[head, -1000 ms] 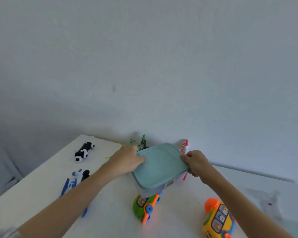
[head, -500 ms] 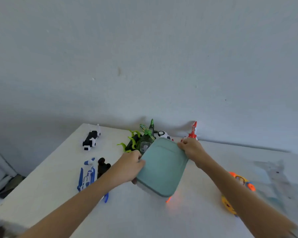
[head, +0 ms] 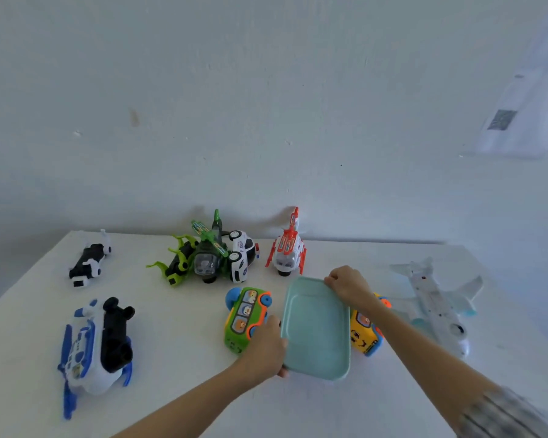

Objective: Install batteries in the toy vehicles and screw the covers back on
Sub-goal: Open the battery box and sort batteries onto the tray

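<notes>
Head view, left hand point(head: 265, 349), right hand point(head: 348, 284) gripping teal box point(head: 316, 330)

head-worn view, forward and down

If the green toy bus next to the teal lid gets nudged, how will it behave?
The green toy bus lies on its side with wheels off the table, so it would probably slide, not roll. It looks like hollow plastic, likely light and rigid.
</notes>
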Motion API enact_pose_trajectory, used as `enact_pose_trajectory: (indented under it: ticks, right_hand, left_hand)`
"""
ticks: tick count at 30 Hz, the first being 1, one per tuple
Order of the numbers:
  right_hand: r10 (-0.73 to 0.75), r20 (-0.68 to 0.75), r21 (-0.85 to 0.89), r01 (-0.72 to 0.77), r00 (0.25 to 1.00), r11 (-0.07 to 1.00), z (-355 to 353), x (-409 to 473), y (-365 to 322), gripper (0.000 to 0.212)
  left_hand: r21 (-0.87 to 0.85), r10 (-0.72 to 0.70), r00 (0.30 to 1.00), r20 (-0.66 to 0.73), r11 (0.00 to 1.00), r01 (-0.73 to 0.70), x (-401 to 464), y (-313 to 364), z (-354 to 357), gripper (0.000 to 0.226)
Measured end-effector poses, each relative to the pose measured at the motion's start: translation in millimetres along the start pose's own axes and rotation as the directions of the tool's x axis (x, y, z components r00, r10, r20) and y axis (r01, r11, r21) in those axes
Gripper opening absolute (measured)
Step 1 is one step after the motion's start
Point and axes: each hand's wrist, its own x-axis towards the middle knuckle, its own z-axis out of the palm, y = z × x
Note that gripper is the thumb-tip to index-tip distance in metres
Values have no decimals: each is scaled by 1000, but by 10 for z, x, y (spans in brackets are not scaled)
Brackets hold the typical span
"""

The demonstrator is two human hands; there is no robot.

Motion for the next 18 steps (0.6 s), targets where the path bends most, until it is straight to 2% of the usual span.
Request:
enact_pose_trajectory:
  ticks: [3,7,9,11,12,13,14,15,16,17,18]
  right_hand:
    - [-31,18,-110,32,999,993,56,55,-54,27]
    - [-77,44,-292,86,996,953,193,68,-72,27]
    - [-114,82,-350,136,990,927,211,59,-68,26]
    - [-165,137,-332,202,977,921,184,33,-65,28]
    - [-182,145,-270,216,973,938,161,-3,-33,30]
    - [-197,115,-186,216,974,958,163,-74,13,32]
    - [-209,26,-103,210,978,972,172,-168,73,31]
    - [-223,-147,-70,215,964,974,207,-276,139,28]
    - [-223,-315,-106,199,923,974,262,-383,207,25]
    - [-200,-404,-157,147,892,977,316,-482,280,22]
    - [-133,-414,-176,64,900,982,361,-569,339,23]
  left_hand:
    - [78,-20,999,-37,997,23,45,-36,69,10]
    - [258,7,999,-42,966,4,25,-121,80,32]
    - [344,30,999,-24,939,-20,3,-92,48,26]
    - [542,82,996,-20,838,-59,15,-47,-6,18]
    - [629,120,991,-61,775,-55,21,-12,-44,17]
    - [687,180,975,-133,726,-40,45,0,-83,16]
    - [726,266,940,-213,687,-30,67,6,-116,15]
    - [749,365,885,-288,662,-29,96,-17,-148,17]
    - [759,411,854,-318,650,-30,124,-44,-183,27]
    - [780,451,829,-331,625,-29,181,-121,-192,41]
    - [790,450,815,-365,613,16,247,-204,-188,56]
